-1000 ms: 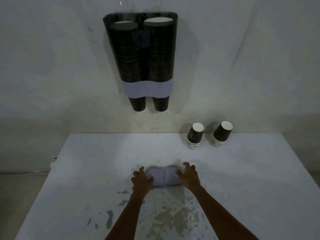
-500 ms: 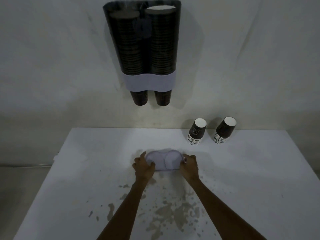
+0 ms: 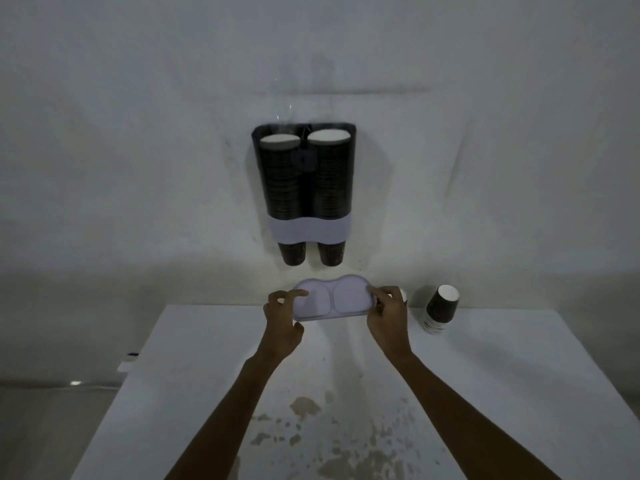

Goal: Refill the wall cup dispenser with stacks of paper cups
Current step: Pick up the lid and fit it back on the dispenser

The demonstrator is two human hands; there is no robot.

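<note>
1. Eyes on the dispenser, fixed to the wall above the table's far edge, and everything here is placed from it.
2. Both tubes are loaded: two dark stacks of cups stand side by side inside, white rims showing at the open top, the right stack reaching slightly higher than the left.
3. A pale band wraps the dispenser's lower part, and one dark cup bottom pokes out beneath each tube.
4. Straight below the dispenser, the lid is up in the air, a pale double-lobed piece held level above the table, between the two hands.
5. Left hand pinches the lid's left end, thumb on top and fingers curled underneath, closed on it.
6. Right hand grips the right end the same way, thumb over the rim, fingers tucked behind.
7. Down and to the right of the dispenser, a short spare stack sits tilted on the table against the wall.
8. Another white rim peeks out just behind the right hand; too hidden to say more.
9. The table nearest the camera, well below the dispenser, is blotched with brownish stains.
</note>
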